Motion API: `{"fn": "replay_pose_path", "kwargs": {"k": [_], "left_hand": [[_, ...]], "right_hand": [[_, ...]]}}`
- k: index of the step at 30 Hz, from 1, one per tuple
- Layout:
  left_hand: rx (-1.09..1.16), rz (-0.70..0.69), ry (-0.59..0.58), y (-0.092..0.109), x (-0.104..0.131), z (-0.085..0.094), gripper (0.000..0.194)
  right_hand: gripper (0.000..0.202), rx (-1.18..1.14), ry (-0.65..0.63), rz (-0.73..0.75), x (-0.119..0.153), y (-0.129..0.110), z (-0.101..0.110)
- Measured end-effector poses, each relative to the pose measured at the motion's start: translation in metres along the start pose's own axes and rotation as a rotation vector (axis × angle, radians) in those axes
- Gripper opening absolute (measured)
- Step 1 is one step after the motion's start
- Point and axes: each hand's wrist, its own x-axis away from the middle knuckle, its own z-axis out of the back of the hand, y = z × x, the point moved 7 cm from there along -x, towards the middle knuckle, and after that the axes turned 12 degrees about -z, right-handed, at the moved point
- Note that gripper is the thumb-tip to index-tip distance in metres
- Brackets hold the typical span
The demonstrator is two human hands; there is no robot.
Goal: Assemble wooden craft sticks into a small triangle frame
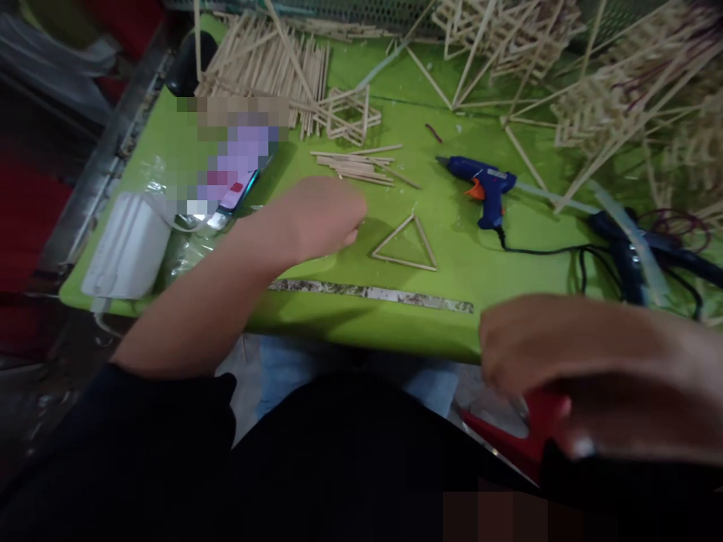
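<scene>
My left hand hovers over the green table with its fingers curled in; nothing shows in it. It is just left of a triangle of thin wooden sticks lying flat. My right hand is low at the table's near edge, closed on a red-handled tool below the tabletop. A small heap of loose sticks lies beyond the left hand.
A blue glue gun with a black cord lies right of the triangle; a metal ruler runs along the near edge. Stick bundles and stick frameworks fill the back. A white box and a phone lie left.
</scene>
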Motion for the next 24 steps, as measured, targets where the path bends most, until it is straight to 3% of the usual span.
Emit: {"fn": "replay_pose_path", "kwargs": {"k": [2,4,7,10,17,20,24], "left_hand": [[-0.02,0.004,0.006,0.001,0.0,-0.001,0.022],[-0.016,-0.015,0.027,0.002,-0.001,0.0,0.02],[0.005,-0.05,0.074,0.002,-0.003,0.002,0.015],[0.035,-0.059,0.087,-0.002,-0.007,0.003,0.013],[0.047,-0.086,0.042,0.002,-0.007,0.0,0.019],[0.083,-0.097,0.012,0.01,0.0,-0.002,0.014],[0.03,-0.061,0.016,0.013,0.008,0.002,0.029]], "right_hand": [[0.011,-0.346,-0.069,-0.096,-0.008,0.023,0.005],[0.006,-0.459,0.105,-0.203,-0.018,0.054,0.019],[0.037,-0.538,0.346,-0.358,-0.026,0.101,0.03],[0.049,-0.643,0.487,-0.411,-0.029,0.132,0.028],[0.047,-0.688,0.543,-0.454,-0.032,0.161,0.012],[0.045,-0.629,0.546,-0.477,-0.029,0.165,0.009],[0.042,-0.588,0.563,-0.499,-0.026,0.163,0.009]]}}
